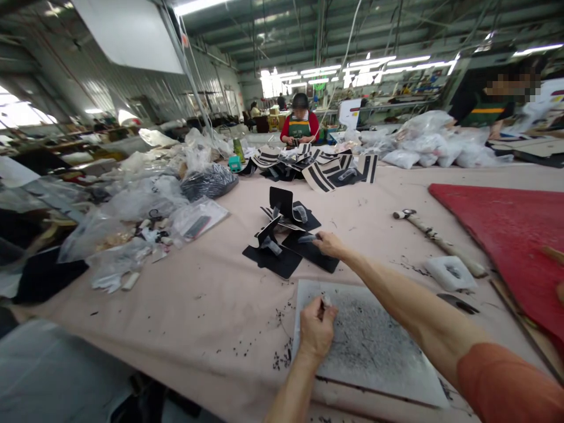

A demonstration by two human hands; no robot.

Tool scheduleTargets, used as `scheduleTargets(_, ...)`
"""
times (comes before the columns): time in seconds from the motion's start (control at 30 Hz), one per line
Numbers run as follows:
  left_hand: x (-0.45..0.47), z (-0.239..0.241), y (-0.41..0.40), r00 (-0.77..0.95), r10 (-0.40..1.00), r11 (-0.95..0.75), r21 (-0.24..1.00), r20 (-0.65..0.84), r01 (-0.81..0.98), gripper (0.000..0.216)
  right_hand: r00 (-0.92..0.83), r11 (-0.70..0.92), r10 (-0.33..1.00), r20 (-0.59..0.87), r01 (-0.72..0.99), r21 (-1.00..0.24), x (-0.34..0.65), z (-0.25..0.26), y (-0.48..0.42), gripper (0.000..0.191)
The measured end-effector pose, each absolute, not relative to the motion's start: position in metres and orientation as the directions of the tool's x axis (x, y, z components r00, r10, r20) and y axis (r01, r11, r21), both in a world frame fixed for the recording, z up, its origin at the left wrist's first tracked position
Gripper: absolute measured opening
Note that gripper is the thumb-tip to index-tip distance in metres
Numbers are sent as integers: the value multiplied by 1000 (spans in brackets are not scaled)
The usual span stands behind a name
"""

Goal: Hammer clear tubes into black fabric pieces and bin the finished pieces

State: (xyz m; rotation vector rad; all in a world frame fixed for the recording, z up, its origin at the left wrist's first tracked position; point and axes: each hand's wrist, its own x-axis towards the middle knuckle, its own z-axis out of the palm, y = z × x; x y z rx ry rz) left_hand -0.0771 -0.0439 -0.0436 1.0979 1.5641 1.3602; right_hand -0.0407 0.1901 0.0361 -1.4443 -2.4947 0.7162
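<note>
The right hand (328,244) reaches far to pinch a black cut piece (308,249) on the heap mid-table, while the left hand (316,332) grips what looks like a small punch (326,301) upright over the scarred cutting pad (374,346).

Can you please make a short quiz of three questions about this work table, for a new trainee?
1. True or false: the right hand reaches to the pile of black pieces.
2. What lies to the right of the pile, in front of the red mat? A) hammer B) scissors C) bottle
3. Fill in: the left hand pinches a small item over the grey ____.

Key:
1. True
2. A, the hammer
3. board
</note>
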Motion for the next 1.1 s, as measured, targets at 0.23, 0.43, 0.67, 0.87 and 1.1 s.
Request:
scheduleTargets(0.23, -80, -42, -46, -366, 931, 41, 988, 18, 151, 31, -403, 349, 915, -8, 801, -486, 20, 82, 155, 39)
scheduleTargets(0.43, -83, -33, -47, -398, 917, 63, 983, 11, 172, 35, -222, 118, 969, -108, 802, -586, 115, 60, 45, 48)
scheduleTargets(0.67, -91, -47, -46, -424, 904, 113, 987, -54, 115, 44, -112, -31, 985, -132, 635, -772, 133, 10, -54, 68)
scheduleTargets(0.87, -68, -21, -24, -329, 944, 15, 1000, -15, -2, 40, -108, 29, 992, -64, 694, -719, 125, -7, -66, 72)
scheduleTargets(1.1, -12, -24, 23, -161, 987, 12, 998, -21, -56, 27, -117, 93, 993, 7, 757, -647, 126, -21, -55, 58)
